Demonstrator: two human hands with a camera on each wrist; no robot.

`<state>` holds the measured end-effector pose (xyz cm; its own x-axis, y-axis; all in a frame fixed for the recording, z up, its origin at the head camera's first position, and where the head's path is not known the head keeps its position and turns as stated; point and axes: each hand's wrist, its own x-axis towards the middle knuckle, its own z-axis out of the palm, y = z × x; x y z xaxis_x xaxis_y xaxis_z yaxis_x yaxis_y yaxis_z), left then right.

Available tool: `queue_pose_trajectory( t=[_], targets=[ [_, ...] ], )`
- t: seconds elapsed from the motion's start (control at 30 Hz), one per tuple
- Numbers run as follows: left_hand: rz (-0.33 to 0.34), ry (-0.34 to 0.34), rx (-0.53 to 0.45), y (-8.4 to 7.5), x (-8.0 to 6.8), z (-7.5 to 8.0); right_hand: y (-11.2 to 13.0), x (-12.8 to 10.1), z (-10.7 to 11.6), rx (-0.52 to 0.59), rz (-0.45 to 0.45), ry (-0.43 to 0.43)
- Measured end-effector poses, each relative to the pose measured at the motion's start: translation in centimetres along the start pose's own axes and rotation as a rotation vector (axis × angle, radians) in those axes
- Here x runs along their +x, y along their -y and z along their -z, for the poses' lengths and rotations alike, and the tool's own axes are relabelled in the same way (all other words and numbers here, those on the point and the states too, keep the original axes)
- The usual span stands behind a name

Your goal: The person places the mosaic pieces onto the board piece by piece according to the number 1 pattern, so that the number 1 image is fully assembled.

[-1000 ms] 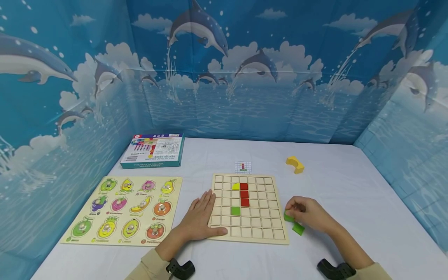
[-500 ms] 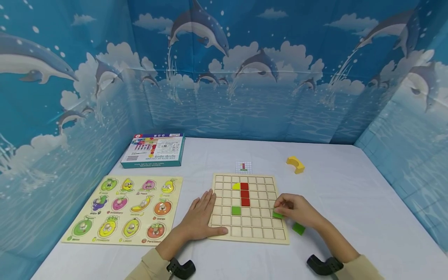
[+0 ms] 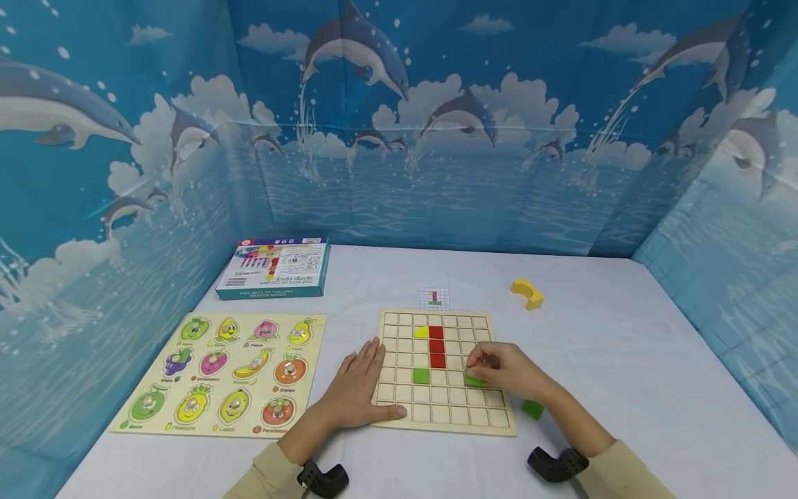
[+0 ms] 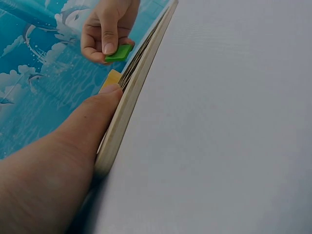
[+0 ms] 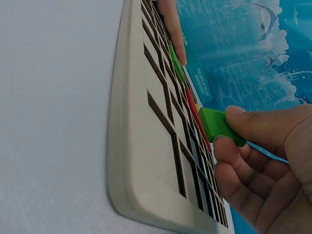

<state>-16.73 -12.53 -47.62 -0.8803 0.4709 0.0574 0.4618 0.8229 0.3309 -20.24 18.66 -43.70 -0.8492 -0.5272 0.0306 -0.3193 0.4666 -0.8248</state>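
Observation:
My right hand (image 3: 512, 371) pinches a green square tile (image 5: 216, 124) between thumb and fingers, above the right half of the wooden grid board (image 3: 461, 414). Flat on the board's left edge rests my left hand (image 3: 354, 389), its fingers straight and its thumb along the near edge. Set in the grid are a yellow piece (image 3: 422, 332), a column of red tiles (image 3: 438, 346) and one green tile (image 3: 421, 375). Another green tile (image 3: 533, 409) lies on the cloth right of the board, partly behind my right wrist.
A small printed pattern card (image 3: 434, 299) lies beyond the board. Farther right is a yellow arch block (image 3: 527, 294). On the left are a fruit puzzle board (image 3: 218, 374) and, behind it, a flat box (image 3: 271, 269). A dolphin-printed curtain (image 3: 399, 173) surrounds the white table.
My right hand has picked a green tile off the cloth at the board's right edge and carried it left over the grid. My left hand has stayed in place.

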Motion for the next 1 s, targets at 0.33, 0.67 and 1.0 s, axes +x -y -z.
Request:
queue_pose_trajectory(
  t=[0.33, 0.67, 1.0],
  targets=[
    [0.002, -0.009, -0.008, -0.2, -0.1, 0.1, 1.4, 1.4, -1.1, -0.025, 0.037, 0.035],
    [0.009, -0.010, -0.008, -0.2, -0.1, 0.1, 1.8, 2.5, -2.2, -0.021, 0.042, 0.058],
    [0.011, -0.007, -0.005, -0.3, -0.1, 0.2, 1.7, 3.3, -3.2, -0.055, 0.067, 0.071]
  ],
)
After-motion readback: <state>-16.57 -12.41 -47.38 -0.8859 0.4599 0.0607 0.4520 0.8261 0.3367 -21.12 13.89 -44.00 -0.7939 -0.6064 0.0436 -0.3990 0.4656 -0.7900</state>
